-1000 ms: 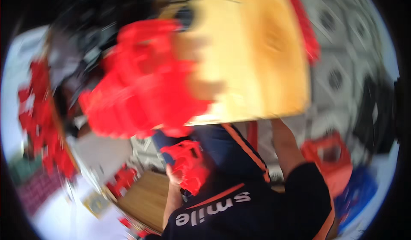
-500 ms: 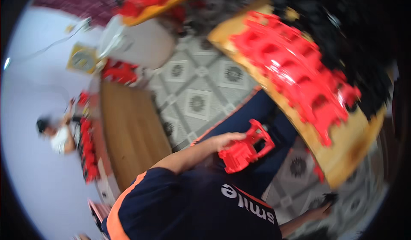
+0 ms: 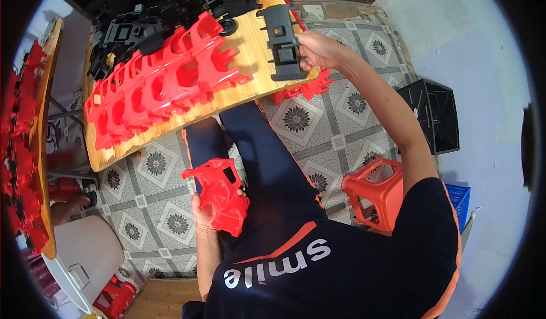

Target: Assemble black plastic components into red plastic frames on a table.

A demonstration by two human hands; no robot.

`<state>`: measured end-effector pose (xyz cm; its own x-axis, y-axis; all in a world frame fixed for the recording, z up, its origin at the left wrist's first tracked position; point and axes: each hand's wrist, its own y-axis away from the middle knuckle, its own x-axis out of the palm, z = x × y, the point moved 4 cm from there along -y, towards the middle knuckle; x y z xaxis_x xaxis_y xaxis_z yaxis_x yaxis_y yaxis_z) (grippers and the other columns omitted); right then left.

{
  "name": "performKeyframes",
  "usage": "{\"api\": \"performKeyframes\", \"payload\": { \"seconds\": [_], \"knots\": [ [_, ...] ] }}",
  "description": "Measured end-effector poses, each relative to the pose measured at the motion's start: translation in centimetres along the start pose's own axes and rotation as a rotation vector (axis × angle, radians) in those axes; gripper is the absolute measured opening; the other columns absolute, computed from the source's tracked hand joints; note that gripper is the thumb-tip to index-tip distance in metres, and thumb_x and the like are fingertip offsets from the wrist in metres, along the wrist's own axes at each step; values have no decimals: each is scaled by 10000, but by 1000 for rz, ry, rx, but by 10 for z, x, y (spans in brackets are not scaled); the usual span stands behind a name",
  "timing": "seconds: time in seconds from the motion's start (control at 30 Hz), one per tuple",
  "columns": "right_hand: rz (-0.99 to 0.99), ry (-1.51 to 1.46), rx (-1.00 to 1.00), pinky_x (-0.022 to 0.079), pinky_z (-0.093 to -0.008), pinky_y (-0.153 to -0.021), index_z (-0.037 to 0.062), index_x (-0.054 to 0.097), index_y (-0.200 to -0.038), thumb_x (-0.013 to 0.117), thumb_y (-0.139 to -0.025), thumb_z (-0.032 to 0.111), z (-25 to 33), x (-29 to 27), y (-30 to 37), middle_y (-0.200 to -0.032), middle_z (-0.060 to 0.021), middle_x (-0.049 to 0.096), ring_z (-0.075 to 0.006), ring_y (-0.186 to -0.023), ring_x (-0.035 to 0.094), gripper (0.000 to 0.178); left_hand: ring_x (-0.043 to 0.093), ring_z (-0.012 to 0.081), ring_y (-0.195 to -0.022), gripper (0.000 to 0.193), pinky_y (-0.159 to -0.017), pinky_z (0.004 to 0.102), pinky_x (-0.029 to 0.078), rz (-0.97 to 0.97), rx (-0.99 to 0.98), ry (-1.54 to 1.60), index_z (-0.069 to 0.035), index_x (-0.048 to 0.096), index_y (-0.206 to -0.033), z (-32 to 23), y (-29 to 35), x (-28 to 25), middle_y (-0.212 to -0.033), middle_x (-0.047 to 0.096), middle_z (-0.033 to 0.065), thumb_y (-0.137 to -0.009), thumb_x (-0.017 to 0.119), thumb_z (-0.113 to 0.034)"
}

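— What lay nearest?
— The left hand clasped a red plastic part over the lap, above patterned floor tiles.
— Farther off?
— The right hand gripped a black plastic part at the wooden board, beside stacked red parts.

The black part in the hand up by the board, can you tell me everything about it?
The black part is a flat, oblong moulded piece that looks like hard plastic, with a round hole near its top, raised ribs and a boxy recess lower down. The right hand grips its right edge and holds it upright over the end of the wooden board. Whether it touches the board cannot be told.
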<state>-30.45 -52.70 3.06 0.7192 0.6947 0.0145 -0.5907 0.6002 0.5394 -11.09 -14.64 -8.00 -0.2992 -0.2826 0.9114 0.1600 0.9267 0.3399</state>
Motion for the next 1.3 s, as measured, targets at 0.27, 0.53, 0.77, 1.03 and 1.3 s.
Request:
{"api": "performKeyframes", "payload": {
  "seconds": [0.27,0.53,0.77,1.03,1.3],
  "knots": [
    [-942,1083,-1134,548,-373,-688,79,671,-1024,603,-891,178,54,18,22,-980,-99,693,-291,-738,679,179,564,431,-1087,1026,-984,585,436,-22,236,147,-62,366,-1436,-9,22,47,-1194,574,262,-746,565,-796],
    [69,1358,-984,458,-398,-913,83,662,-1159,568,-885,49,54,47,-36,-1102,-132,627,-311,-1056,582,292,474,452,-1266,812,-1069,581,369,-32,426,22,-41,345,-1466,-51,14,79,-1420,436,292,-915,491,-619],
    [-230,1248,-770,471,-336,-826,-1,646,-1117,601,-892,89,59,35,39,-994,-121,639,-254,-925,619,246,495,309,-1278,727,-1087,514,384,-105,635,-162,-112,389,-1438,-68,10,97,-1383,501,156,-887,645,-511],
    [-373,812,-977,444,-268,-539,26,680,-965,783,-788,146,45,200,173,-709,-49,581,-126,-583,565,237,441,270,-1326,903,-1114,487,342,-71,719,-374,-191,132,-1543,-75,-5,113,-1444,425,129,-877,696,-420],
    [-444,847,-1143,439,-317,-479,-5,633,-928,796,-752,98,20,242,166,-656,-60,527,-176,-532,543,262,432,250,-1333,850,-1111,444,345,-55,759,-406,-191,174,-1533,-66,-2,118,-1476,407,83,-885,686,-391]
  ]
}}
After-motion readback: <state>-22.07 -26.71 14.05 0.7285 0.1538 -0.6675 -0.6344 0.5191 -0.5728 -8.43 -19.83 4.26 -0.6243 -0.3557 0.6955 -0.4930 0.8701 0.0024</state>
